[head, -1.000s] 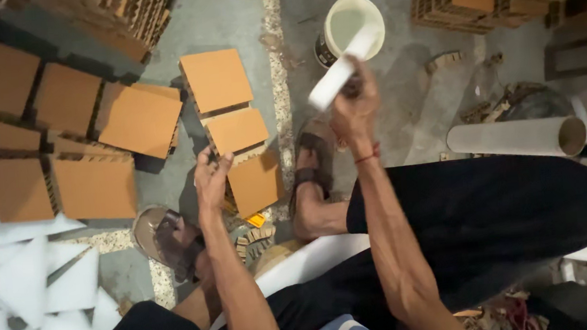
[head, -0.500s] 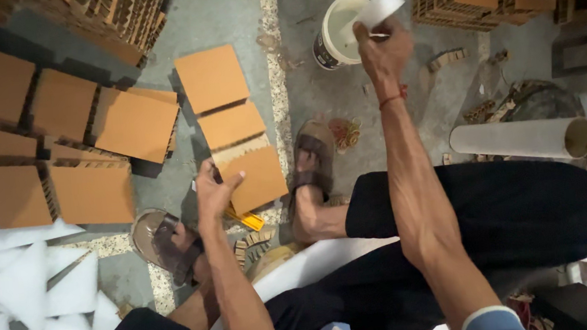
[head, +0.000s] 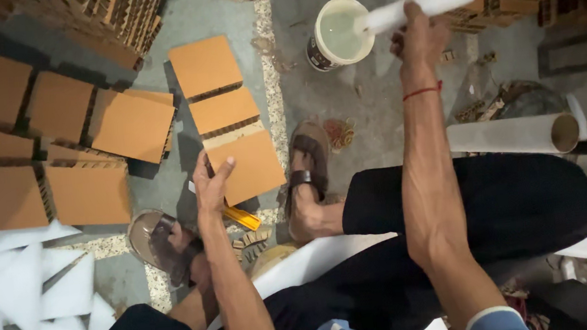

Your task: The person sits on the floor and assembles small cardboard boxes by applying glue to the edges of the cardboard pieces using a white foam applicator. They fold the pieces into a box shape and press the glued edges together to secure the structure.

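In the head view, the right hand (head: 417, 36) at upper right is closed around a long white flat strip (head: 420, 3) whose left end sits over a round white bucket of pale liquid (head: 337, 32). At centre, the left hand (head: 211, 182), fingers spread, touches a square brown cardboard pad (head: 248, 167). Similar corrugated brown squares (head: 61, 145) lie at left; white paper triangles (head: 21, 298) fill the lower left.
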